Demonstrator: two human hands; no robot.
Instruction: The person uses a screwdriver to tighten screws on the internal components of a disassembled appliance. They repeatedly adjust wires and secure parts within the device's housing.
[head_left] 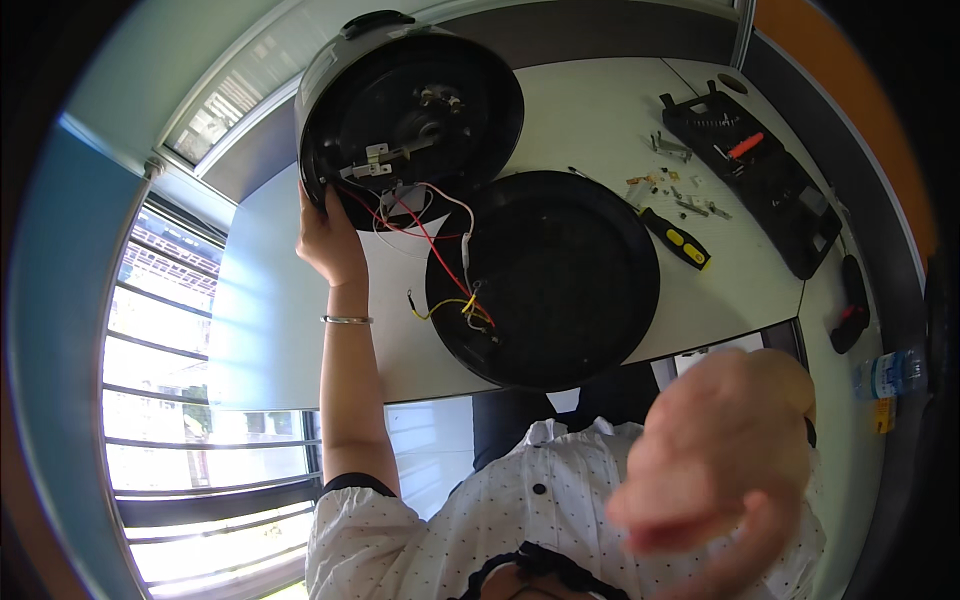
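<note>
Your left hand (332, 240) is at the lower left rim of the shell (415, 115), its grip pinching that edge between thumb and fingers. The shell is tilted at the far left of the table (275, 310), its dark hollow turned toward you, with metal brackets (375, 163) showing inside. A bracelet (347, 320) circles your left wrist.

Your right hand (715, 450) is raised close to the camera, in front of your shirt (480, 530) and well apart from the shell. It is blurred, so you cannot tell whether its grip is spread or pressed together.

Just beside the shell, on your side of it, the black disc (555, 280) lies flat, its near rim at the table's near edge. A red wire (437, 245) and a white wire (466, 245) run from the shell to the disc's left part. A yellow wire (437, 308) has one end sticking out past the disc's left rim.

To the right of the disc lies a black-and-yellow screwdriver (678, 238), its shaft along the disc's edge. Beyond it are small parts (688, 200) and an open tool case (780, 190) holding an orange piece (746, 145). A bottle (890, 375) is at the far right.
</note>
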